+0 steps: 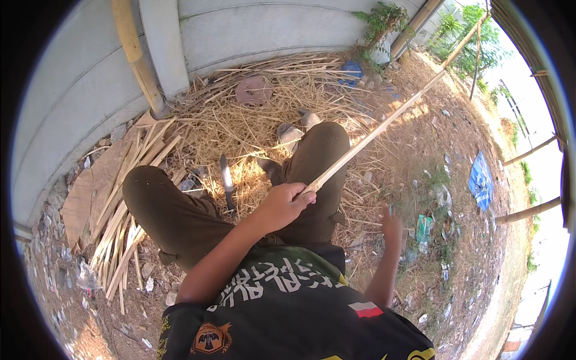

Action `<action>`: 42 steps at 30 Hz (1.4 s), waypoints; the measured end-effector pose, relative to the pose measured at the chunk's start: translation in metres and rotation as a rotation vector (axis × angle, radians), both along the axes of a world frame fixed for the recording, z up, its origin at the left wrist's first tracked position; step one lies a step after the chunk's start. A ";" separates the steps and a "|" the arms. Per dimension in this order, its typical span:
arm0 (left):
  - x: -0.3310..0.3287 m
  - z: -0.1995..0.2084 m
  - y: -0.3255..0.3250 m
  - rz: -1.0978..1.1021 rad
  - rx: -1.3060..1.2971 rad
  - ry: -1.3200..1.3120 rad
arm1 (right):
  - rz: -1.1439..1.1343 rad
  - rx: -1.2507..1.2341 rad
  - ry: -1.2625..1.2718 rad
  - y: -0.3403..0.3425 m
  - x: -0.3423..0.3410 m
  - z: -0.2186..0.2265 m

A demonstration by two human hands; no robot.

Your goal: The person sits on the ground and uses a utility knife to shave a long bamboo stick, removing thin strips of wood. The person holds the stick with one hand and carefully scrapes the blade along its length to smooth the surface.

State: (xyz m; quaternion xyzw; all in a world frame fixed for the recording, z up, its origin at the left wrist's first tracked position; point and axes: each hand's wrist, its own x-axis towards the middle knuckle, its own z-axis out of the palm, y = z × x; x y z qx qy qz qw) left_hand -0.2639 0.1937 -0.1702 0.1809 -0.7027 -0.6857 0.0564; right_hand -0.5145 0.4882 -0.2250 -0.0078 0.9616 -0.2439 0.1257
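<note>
Steadying the long pale strip [389, 122], slanting from mid-frame to upper right, probably needs firm pressure from the left grip [288, 207] closed round its lower end; whether the right grip [392, 224], right of centre, is closed I cannot tell.

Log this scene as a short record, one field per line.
Left hand: closed around a long, pale, split-bamboo strip
Right hand: out to the right, apart from the strip; whether it holds anything is unclear
Tool: dark-handled knife with a shiny metal blade, among straw-coloured shavings
Other strips: pile of narrow, pale bamboo strips at left, partly over flat brown cardboard
Backdrop: grey concrete panel wall
</note>
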 end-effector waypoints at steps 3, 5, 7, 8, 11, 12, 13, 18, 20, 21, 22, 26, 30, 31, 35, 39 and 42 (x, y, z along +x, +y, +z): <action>-0.003 -0.007 -0.006 0.013 -0.150 0.022 | 0.082 0.318 0.045 0.024 -0.002 -0.042; 0.000 -0.006 -0.005 0.035 -0.286 0.051 | 0.151 0.249 -0.043 0.024 0.001 -0.047; 0.001 -0.008 -0.001 0.070 -0.351 0.046 | 0.215 0.098 -0.059 0.002 0.010 -0.033; 0.001 -0.010 0.001 0.084 -0.383 0.045 | 0.237 -0.020 -0.033 -0.012 0.018 -0.028; -0.001 -0.020 0.005 0.108 -0.363 0.045 | 0.332 -0.476 0.001 -0.070 0.066 0.013; -0.001 -0.020 0.006 0.107 -0.405 0.028 | 0.387 -0.495 0.044 -0.085 0.081 0.028; -0.001 -0.018 0.006 0.106 -0.449 0.011 | 0.441 -0.516 0.088 -0.098 0.094 0.041; -0.002 -0.011 0.011 0.119 -0.514 -0.041 | 0.832 -0.179 0.372 -0.127 0.105 0.041; -0.001 -0.014 0.012 0.128 -0.536 -0.047 | 0.885 -0.071 0.418 -0.131 0.108 0.048; -0.001 -0.013 0.012 0.119 -0.534 -0.058 | 0.933 -0.041 0.446 -0.131 0.108 0.050; -0.001 -0.012 0.011 0.111 -0.531 -0.068 | 0.981 -0.012 0.474 -0.132 0.108 0.051; -0.002 -0.007 0.014 0.112 -0.562 -0.079 | 1.065 0.001 0.492 -0.130 0.105 0.054; -0.002 -0.013 0.010 0.065 -0.563 -0.060 | 0.998 0.035 0.492 -0.135 0.110 0.051; -0.002 -0.013 0.010 0.063 -0.565 -0.057 | 0.979 0.057 0.517 -0.136 0.112 0.049; 0.000 -0.002 0.010 0.069 -0.531 -0.102 | 0.881 0.084 0.506 -0.140 0.126 0.047; 0.008 -0.004 0.006 0.038 -0.504 -0.096 | 0.835 0.070 0.553 -0.145 0.132 0.042; 0.015 -0.001 0.006 0.021 -0.481 -0.106 | 0.813 0.065 0.585 -0.146 0.134 0.039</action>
